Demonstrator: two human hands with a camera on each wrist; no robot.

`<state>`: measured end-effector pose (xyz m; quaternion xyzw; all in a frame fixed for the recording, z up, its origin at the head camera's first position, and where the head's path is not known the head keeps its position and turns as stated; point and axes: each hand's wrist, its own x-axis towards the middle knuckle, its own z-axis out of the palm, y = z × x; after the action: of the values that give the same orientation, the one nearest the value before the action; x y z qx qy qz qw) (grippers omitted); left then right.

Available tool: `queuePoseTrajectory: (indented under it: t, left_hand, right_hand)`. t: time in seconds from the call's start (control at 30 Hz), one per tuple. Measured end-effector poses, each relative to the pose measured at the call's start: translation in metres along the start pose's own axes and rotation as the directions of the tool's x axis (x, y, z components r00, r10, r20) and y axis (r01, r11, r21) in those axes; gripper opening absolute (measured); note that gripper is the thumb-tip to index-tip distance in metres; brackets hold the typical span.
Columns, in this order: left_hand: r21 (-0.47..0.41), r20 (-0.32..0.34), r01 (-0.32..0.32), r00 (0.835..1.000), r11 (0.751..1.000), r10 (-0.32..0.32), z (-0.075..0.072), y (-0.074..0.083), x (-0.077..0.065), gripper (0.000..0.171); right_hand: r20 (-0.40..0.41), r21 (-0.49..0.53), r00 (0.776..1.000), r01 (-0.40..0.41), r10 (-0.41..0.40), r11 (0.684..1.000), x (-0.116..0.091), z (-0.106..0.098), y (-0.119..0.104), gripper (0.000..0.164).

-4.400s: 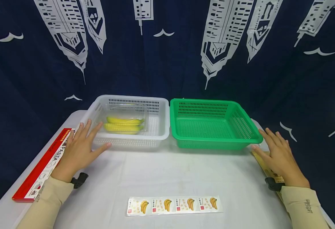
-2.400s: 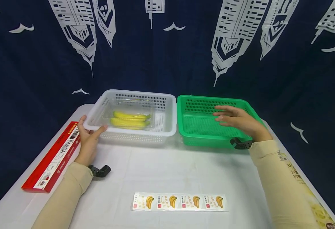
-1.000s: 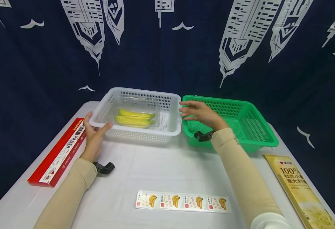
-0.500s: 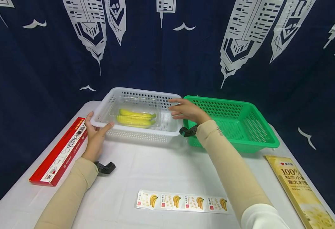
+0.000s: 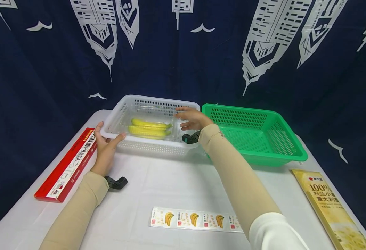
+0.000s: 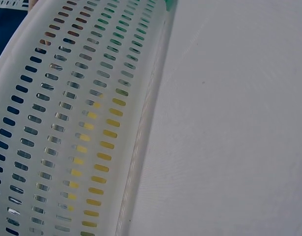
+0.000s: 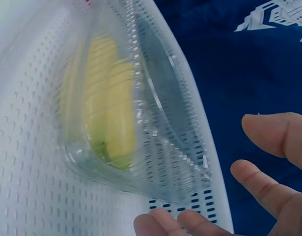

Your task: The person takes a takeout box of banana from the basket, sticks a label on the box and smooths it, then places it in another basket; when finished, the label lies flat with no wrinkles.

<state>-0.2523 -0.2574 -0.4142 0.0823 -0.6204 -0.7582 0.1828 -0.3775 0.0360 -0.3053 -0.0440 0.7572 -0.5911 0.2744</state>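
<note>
A: Which step is judged to be in hand?

B: A reach for the clear box (image 7: 155,147), by the look of it. The box is held within the white basket (image 5: 157,148), toward its left side, and bananas (image 5: 148,129) are enclosed in it. It has not been lifted

A: How are the two grips placed?

B: The white basket is clamped at its near left corner by the left grip (image 5: 106,150), with the thumb laid over the rim. The right grip (image 5: 193,119) is held over the basket's right end, its fingers and thumb well apart. In the right wrist view no touch on the box is seen

A: And what is called for by the next move?

B: The right fingers would need to be brought down around the near end of the box and closed gently, since thin plastic could be dented. The basket should be kept steady by the left grip meanwhile

A: Is anything else set close by?

B: The green basket (image 5: 254,133) is placed just beside the white one, and a strip of banana stickers (image 5: 195,220) is laid nearer the person on the bench (image 5: 145,180)
</note>
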Motion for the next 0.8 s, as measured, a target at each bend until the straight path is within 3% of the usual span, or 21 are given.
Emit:
queuePoseTrajectory:
  t: [0.3,0.43,0.6,0.8]
  left_hand:
    - [-0.011,-0.007,-0.006,1.0,1.0,0.006,0.001,-0.001,0.001,0.093]
    - [-0.002,-0.005,-0.004,1.0,1.0,0.004,0.002,-0.001,0.001,0.093]
    - [0.008,0.001,-0.007,1.0,1.0,0.007,0.002,0.0,0.001,0.093]
    - [-0.001,0.001,-0.008,1.0,1.0,0.008,0.001,-0.001,0.0,0.093]
  right_hand:
    - [-0.006,-0.015,0.998,-0.065,0.064,0.998,0.018,0.006,0.005,0.063]
    - [0.009,0.026,0.996,-0.088,0.088,0.996,0.027,0.004,0.01,0.064]
    - [0.035,0.059,0.997,-0.075,0.073,0.995,0.033,0.004,0.012,0.065]
    - [0.033,0.013,0.999,-0.036,0.036,0.999,0.028,0.007,0.009,0.064]
